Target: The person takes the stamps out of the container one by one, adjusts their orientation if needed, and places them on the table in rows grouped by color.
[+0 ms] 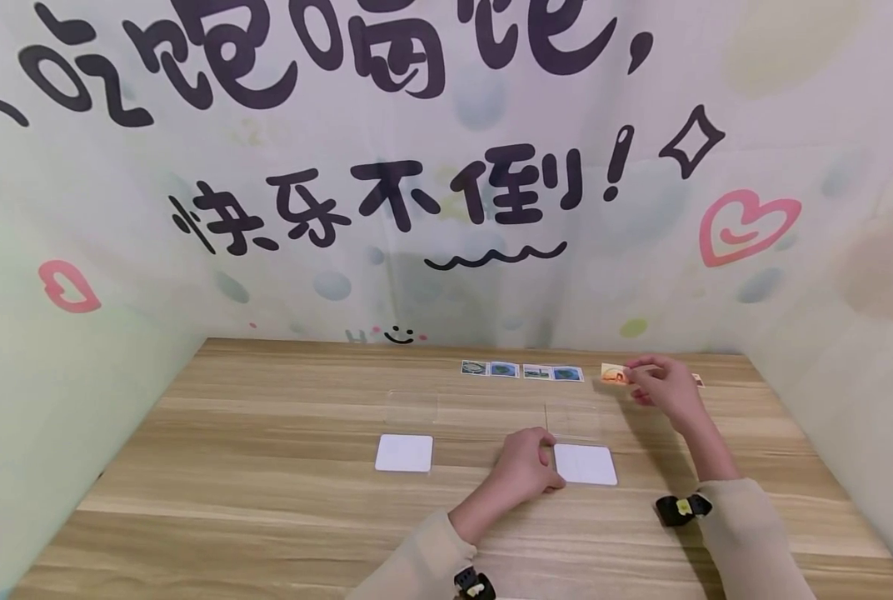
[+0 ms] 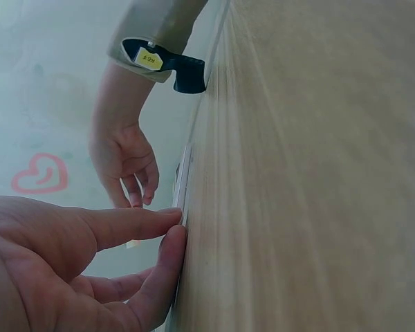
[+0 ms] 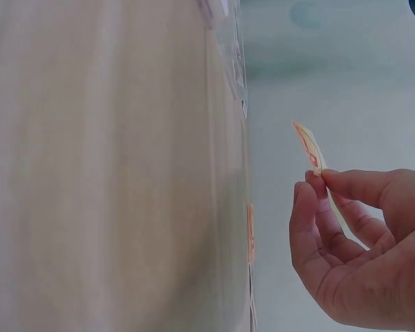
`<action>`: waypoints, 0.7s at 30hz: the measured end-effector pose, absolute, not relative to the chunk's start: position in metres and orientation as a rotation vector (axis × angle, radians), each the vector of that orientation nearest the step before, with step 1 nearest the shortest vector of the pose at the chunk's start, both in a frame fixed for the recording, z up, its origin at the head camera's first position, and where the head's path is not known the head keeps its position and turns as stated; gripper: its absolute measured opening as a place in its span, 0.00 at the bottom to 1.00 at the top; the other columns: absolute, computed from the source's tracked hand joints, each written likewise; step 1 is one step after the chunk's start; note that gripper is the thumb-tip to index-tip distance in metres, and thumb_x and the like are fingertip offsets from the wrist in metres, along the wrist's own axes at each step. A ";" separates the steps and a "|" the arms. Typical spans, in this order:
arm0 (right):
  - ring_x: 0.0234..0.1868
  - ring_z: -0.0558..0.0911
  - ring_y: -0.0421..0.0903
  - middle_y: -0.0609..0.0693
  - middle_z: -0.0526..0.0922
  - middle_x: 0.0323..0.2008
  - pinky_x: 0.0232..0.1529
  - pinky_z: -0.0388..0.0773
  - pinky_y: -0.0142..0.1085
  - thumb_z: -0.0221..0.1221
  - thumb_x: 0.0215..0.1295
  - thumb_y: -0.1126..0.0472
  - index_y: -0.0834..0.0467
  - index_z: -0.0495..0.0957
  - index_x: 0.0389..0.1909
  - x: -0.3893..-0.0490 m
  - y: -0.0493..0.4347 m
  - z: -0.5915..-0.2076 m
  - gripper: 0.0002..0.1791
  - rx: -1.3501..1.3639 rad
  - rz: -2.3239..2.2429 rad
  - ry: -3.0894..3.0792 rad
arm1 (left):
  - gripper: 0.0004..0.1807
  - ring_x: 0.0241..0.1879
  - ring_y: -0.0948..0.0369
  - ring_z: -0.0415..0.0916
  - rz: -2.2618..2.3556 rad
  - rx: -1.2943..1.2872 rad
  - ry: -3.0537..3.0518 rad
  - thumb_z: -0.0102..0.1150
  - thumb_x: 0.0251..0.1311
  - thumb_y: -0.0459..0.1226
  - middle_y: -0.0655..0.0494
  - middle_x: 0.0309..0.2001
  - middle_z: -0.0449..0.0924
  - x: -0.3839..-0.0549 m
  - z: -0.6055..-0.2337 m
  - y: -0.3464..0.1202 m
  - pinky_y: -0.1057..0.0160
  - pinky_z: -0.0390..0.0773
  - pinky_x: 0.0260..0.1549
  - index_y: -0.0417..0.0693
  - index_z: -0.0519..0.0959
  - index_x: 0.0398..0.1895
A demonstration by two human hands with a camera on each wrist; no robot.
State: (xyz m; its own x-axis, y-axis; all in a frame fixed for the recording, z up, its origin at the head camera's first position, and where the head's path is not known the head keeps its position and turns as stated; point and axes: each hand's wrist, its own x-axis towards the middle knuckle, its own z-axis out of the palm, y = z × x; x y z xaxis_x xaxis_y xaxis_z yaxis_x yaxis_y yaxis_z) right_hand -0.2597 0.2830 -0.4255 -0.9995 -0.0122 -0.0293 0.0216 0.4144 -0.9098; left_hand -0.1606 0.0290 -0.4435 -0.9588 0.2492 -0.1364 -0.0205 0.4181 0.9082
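My right hand (image 1: 662,385) pinches a small orange-and-cream stamp (image 1: 614,374) between thumb and fingertips, near the back right of the table. In the right wrist view the stamp (image 3: 308,147) is raised above the tabletop, its lower corner in the pinch. My left hand (image 1: 525,465) holds the left edge of the right-hand white card (image 1: 585,464), thumb at its near corner and forefinger toward the far one. From the left wrist the card (image 2: 183,178) shows edge-on at the fingertips. Behind the card lies a clear plastic piece (image 1: 574,421).
Blue and green stamps (image 1: 538,372) lie in a row along the back. Part of another orange stamp (image 1: 699,381) shows beyond the right hand. A second white card (image 1: 405,453) lies to the left, with a clear plastic piece (image 1: 411,407) behind it. A printed cloth (image 1: 386,292) backs the table.
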 end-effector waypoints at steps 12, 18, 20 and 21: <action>0.27 0.84 0.39 0.46 0.86 0.32 0.32 0.87 0.34 0.58 0.78 0.65 0.79 0.71 0.59 -0.268 0.283 -0.427 0.21 0.008 -1.705 2.575 | 0.26 0.18 0.67 0.71 1.539 0.201 2.445 0.77 0.51 0.22 0.58 0.24 0.70 -0.160 -0.443 0.029 0.71 0.69 0.19 0.32 0.81 0.55; 0.27 0.84 0.39 0.44 0.85 0.31 0.32 0.87 0.34 0.58 0.78 0.66 0.80 0.71 0.59 -0.271 0.285 -0.429 0.21 -0.007 -1.727 2.565 | 0.25 0.18 0.67 0.71 1.537 0.193 2.443 0.77 0.51 0.22 0.58 0.24 0.70 -0.159 -0.442 0.029 0.71 0.68 0.19 0.32 0.81 0.55; 0.27 0.84 0.39 0.43 0.85 0.30 0.32 0.87 0.34 0.58 0.77 0.66 0.80 0.71 0.59 -0.272 0.286 -0.429 0.21 -0.013 -1.732 2.562 | 0.25 0.18 0.67 0.71 1.535 0.191 2.445 0.77 0.51 0.23 0.58 0.24 0.70 -0.159 -0.441 0.029 0.72 0.69 0.19 0.33 0.81 0.55; 0.27 0.84 0.39 0.43 0.85 0.30 0.32 0.87 0.34 0.58 0.77 0.66 0.80 0.71 0.59 -0.273 0.286 -0.429 0.21 -0.014 -1.732 2.563 | 0.25 0.18 0.67 0.71 1.534 0.190 2.446 0.77 0.51 0.23 0.58 0.24 0.70 -0.159 -0.441 0.029 0.72 0.69 0.19 0.33 0.81 0.55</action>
State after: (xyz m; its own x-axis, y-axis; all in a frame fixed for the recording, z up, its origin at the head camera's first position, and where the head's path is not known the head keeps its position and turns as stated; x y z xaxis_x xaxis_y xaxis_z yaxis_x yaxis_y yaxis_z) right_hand -0.2728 0.2859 -0.4293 -0.9988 -0.0347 -0.0353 0.0198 0.3733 -0.9275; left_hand -0.1590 0.0292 -0.4413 -0.9610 0.2392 -0.1389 -0.0209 0.4380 0.8987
